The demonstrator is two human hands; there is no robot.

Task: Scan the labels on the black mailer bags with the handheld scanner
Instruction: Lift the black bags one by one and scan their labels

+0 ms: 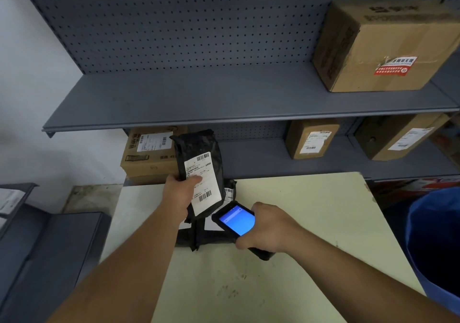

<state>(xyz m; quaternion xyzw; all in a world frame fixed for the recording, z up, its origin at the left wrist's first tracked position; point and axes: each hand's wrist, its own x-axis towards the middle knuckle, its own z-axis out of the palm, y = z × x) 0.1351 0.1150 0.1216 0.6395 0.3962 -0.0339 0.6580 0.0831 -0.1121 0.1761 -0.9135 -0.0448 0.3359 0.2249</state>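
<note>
My left hand holds a black mailer bag upright above the table, thumb pressed on its white label with barcodes. My right hand grips a black handheld scanner with a lit blue screen, its top end just below the label's lower edge. More black mailer bags lie flat on the table under the raised one, and another labelled one shows behind it.
A pale yellow table stands before grey metal shelves. Cardboard boxes sit on the upper shelf and lower shelf. A blue bin stands at the right, grey shelving at the left.
</note>
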